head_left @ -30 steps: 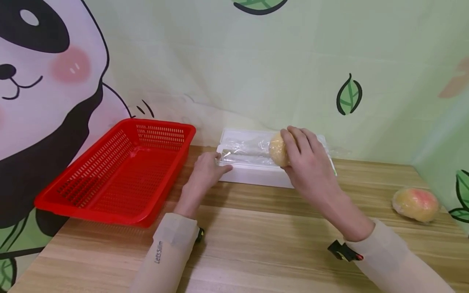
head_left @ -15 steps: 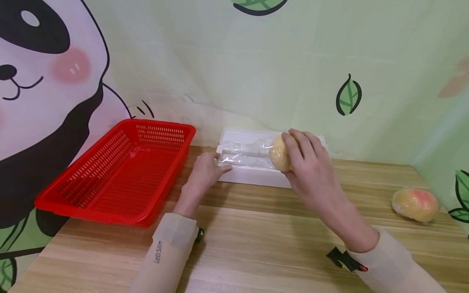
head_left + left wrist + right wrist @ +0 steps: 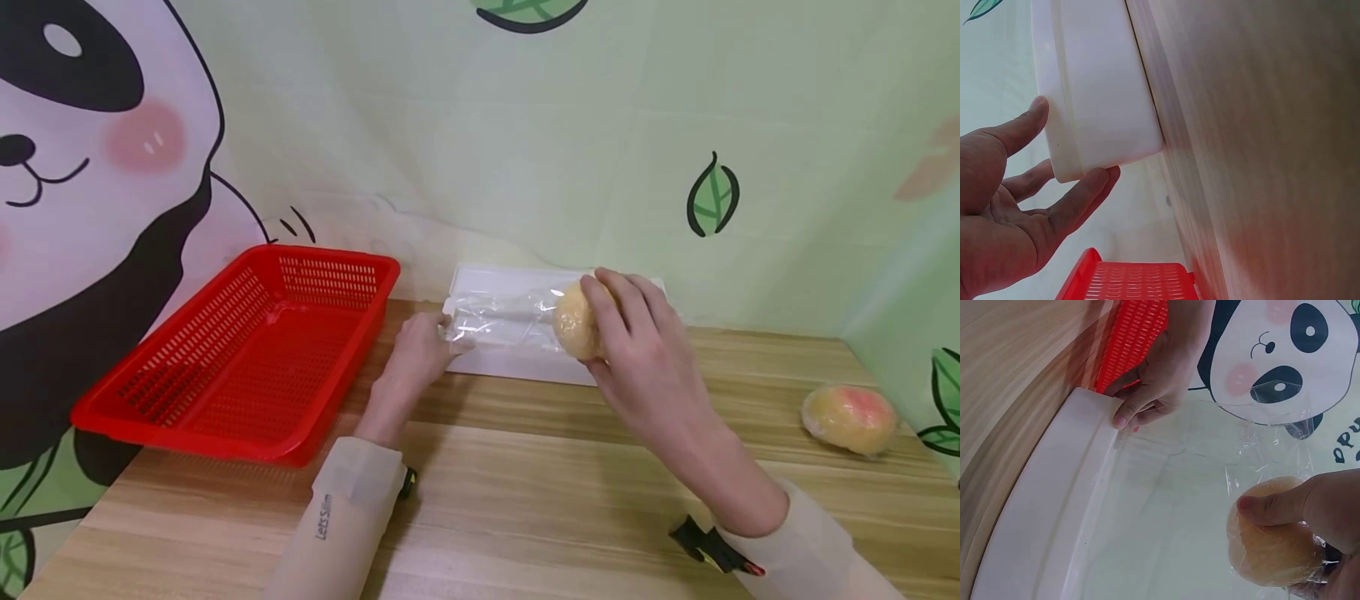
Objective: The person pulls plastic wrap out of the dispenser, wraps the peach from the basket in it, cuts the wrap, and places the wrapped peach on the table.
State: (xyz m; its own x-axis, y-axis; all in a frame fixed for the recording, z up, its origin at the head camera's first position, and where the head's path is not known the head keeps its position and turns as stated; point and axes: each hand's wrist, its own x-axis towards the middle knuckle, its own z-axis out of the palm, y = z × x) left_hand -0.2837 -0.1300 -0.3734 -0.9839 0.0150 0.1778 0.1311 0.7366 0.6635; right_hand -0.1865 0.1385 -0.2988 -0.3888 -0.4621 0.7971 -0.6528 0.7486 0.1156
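Observation:
My right hand [image 3: 637, 342] grips a round yellow fruit [image 3: 576, 321], its thumb pressed on the near side in the right wrist view. Clear cling film [image 3: 502, 321] wraps the fruit and stretches leftward over a long white cling film box [image 3: 517, 364]. The fruit is raised over the box's right half; its blush side, if any, is hidden. My left hand [image 3: 416, 350] holds the box's left end. In the left wrist view its thumb touches one edge of the box [image 3: 1097, 81] and its fingertips touch the end face. Film overlaps the left thumb in the head view.
A red plastic basket [image 3: 307, 433] stands at the left of the wooden table [image 3: 510, 500]. At the far right lies a yellow-red fruit [image 3: 850, 419] wrapped in film. A printed cloth wall [image 3: 525, 167] rises right behind the box.
My right hand has drawn the fruit slightly down and toward me, and the film now reaches over the box's front edge and left thumb. The left hand keeps its place on the box.

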